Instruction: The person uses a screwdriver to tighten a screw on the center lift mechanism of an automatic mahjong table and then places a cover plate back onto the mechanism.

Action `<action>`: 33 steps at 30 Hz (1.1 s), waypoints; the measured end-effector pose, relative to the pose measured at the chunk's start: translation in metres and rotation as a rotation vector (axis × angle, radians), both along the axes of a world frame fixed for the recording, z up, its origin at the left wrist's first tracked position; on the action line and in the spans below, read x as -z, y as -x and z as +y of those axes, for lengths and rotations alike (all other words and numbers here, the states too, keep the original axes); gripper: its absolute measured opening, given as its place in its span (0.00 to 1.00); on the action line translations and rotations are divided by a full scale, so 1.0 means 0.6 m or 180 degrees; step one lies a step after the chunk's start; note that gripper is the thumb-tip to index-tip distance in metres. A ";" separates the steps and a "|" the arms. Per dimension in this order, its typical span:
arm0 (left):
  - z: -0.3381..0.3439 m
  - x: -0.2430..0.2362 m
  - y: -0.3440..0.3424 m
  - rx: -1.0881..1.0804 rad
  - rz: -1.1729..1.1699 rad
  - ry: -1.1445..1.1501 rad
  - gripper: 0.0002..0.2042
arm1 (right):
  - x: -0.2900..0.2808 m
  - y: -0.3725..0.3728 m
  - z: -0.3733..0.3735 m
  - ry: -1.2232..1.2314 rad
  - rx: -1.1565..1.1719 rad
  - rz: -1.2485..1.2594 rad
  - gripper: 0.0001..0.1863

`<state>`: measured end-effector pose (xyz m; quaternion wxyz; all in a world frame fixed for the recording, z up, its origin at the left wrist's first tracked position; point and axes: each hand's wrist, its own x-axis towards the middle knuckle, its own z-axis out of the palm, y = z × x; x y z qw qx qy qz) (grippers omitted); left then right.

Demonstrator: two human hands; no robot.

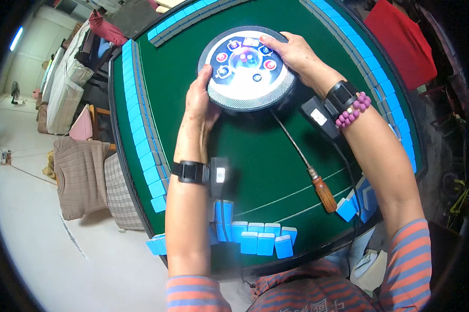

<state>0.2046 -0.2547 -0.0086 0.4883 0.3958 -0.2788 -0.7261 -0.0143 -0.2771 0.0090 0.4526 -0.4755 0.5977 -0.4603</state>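
Note:
A round control panel (245, 67) with a dark rim, white face, coloured buttons and a clear dome in its middle sits tilted over the centre of a green mahjong table (255, 156). My left hand (200, 101) grips its left edge. My right hand (296, 54) holds its right edge, fingers resting on the face. Both wrists carry black straps with small black devices, and the right wrist also has a pink bead bracelet (353, 110). A screwdriver (307, 166) with a wooden handle lies on the felt under the panel, pointing toward me.
Rows of blue mahjong tiles (141, 130) line the left and far right edges of the table. Loose blue tiles (260, 239) lie near the front edge and at the right (356, 203). Chairs with draped cloths (81, 177) stand to the left. A red cloth (400, 41) is at the upper right.

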 end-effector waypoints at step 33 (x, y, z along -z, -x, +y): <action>0.073 -0.054 -0.022 -0.0099 -0.0834 -0.0062 0.28 | -0.090 0.051 0.336 0.0208 -0.1104 0.2814 0.24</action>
